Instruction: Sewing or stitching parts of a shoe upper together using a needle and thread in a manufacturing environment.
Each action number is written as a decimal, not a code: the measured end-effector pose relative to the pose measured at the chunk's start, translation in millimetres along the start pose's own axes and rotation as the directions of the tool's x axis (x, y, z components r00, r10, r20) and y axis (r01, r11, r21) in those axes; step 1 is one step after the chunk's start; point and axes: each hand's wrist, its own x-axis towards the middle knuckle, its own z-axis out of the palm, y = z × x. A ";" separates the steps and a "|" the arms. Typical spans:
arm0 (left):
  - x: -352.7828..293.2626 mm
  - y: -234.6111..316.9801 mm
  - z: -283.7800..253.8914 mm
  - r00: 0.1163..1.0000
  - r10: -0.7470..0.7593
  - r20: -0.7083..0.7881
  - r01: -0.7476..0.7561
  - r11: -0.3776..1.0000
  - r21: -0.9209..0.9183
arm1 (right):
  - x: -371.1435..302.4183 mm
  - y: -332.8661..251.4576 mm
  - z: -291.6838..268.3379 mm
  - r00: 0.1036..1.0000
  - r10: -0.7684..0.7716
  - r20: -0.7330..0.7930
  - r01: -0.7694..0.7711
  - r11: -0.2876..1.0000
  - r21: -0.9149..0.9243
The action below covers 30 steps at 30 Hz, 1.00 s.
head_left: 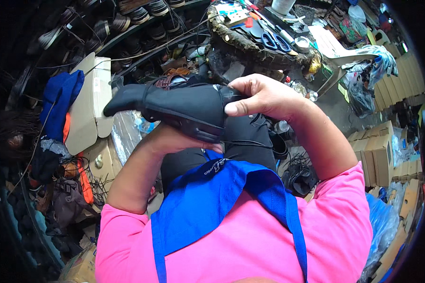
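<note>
A black boot (pixel 186 106) lies sideways across my lap, its pointed toe to the left and its wide top end to the right. From underneath, my left hand (pixel 186 141) is closed around it, with most of the fingers hidden by the boot. My right hand (pixel 264 98) pinches the right end between thumb and fingers, at a dark, glossy part that sticks out there. I cannot make out whether that part belongs to the boot or is a separate piece. Below the boot are my dark trousers and a blue apron (pixel 198 207).
Ahead stands a round, rough-edged work table (pixel 252 57) with scissors (pixel 275 42) and other tools. Shelves of shoes (pixel 139 16) line the far left. An opened cardboard box (pixel 87 104) is at the left; stacked cartons (pixel 375 153) stand at the right.
</note>
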 end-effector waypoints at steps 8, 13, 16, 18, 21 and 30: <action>-23.7 26.5 -3.3 0.976 0.005 0.216 -0.019 0.998 0.066 | -15.8 -9.2 23.7 0.993 -0.064 0.102 0.051 0.991 0.125; -30.6 20.3 5.2 0.981 -0.112 0.159 0.174 0.871 -0.460 | -18.0 -10.6 34.1 0.975 -0.160 0.157 0.115 0.959 0.259; -33.4 15.4 17.7 0.978 -0.176 0.113 0.209 0.782 -0.587 | -18.1 -11.0 40.6 0.975 -0.132 0.177 0.076 0.953 0.292; -44.4 17.5 19.4 0.955 -0.217 0.204 0.294 0.793 -0.533 | -21.1 -12.4 46.8 0.964 -0.149 0.221 0.074 0.946 0.316; -58.6 16.2 16.8 0.957 -0.254 0.140 0.285 0.917 -0.279 | -30.8 -15.4 56.2 0.874 -0.411 0.261 0.422 0.907 0.015; -1.8 16.6 7.1 0.992 0.045 -0.119 -0.106 0.808 -0.580 | -12.1 -15.7 18.9 0.919 -0.393 0.022 0.372 0.886 0.277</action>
